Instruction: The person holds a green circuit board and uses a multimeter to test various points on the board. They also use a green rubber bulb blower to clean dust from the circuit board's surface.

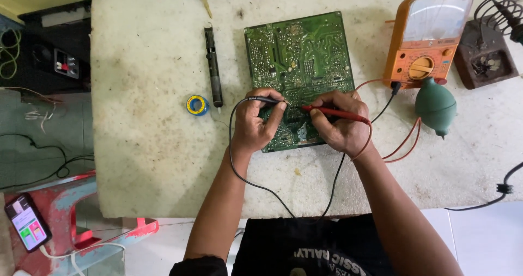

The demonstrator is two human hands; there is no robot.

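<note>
A green circuit board (298, 58) lies solder side up on the pale worktop (147, 145). My left hand (255, 124) grips a black test probe (265, 99) with its tip on the board's lower part. My right hand (338, 124) pinches a red test probe (335, 112), its tip pointing left onto the board close to the black one. Black and red leads run from the probes to an orange analogue meter (427, 42) at the upper right.
A black soldering tool (213, 66) and a blue-yellow solder reel (196, 105) lie left of the board. A green rubber blower (436, 106) and an iron stand (487, 50) sit at the right. A phone (27, 230) rests on a red stool at the lower left.
</note>
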